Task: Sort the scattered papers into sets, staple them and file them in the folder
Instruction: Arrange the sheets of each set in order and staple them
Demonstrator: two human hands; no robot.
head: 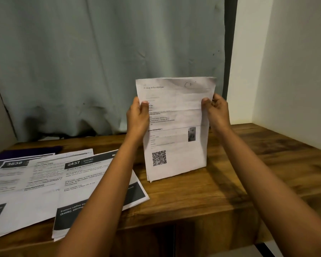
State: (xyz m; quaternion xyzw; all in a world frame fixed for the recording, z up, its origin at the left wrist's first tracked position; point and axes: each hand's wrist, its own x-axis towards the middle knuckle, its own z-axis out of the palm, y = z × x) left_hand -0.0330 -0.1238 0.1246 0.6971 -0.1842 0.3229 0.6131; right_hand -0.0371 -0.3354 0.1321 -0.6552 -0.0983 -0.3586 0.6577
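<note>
Left hand [138, 113] and right hand [218, 112] clamp upright white paper stack [174, 130] on brown wooden tabletop [202, 191]; lower corner seemingly uneven, risking misaligned stapling.

Two hands in shot, left hand [138, 115] and right hand [218, 112], both pinching one sheaf of papers [176, 130], upright; more than one sheet by the bottom edges, exact number impossible to tell. One QR code [159, 158] and one small photo [191, 134] on the front page. Down on the one wooden table [202, 197], a spread of loose sheets [44, 191]: at least four, overlapping, three with numbered dark headers. One dark purple folder [26, 150] behind those. One curtain [100, 62] at the back.
</note>
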